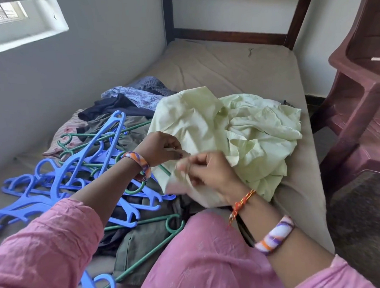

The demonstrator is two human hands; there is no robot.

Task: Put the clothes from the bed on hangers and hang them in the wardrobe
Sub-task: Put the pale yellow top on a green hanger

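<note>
**Both hands at the edge of a pale green garment on the bed**

Here the bed (235, 62) fills the middle of the frame, its tan mattress running from the lower centre up to a dark wooden headboard (229, 35) at the top. The upper half of the mattress lies bare. A grey wall (96, 49) runs close along the bed's side at left, with a window (13, 23) in the upper left corner. A maroon plastic chair (362, 95) stands hard against the bed's edge at right, leaving only a narrow strip of dark floor beside it.

The pale green garment (245, 132) lies crumpled at centre right, reaching the mattress edge on that side. To its left a heap of dark and patterned clothes (125, 103) spreads toward the wall, and a tangle of blue hangers (61, 179) and green hangers (146, 254) lies over that heap from centre left down to the lower edge.

The left hand (158, 148) and right hand (210, 171) meet at the garment's near left edge, each with fingers curled and pinching the cloth; the fingertips are blurred. Striped bangles ring both wrists, and a red thread band crosses the right one. Pink sleeves fill the lower frame.
</note>
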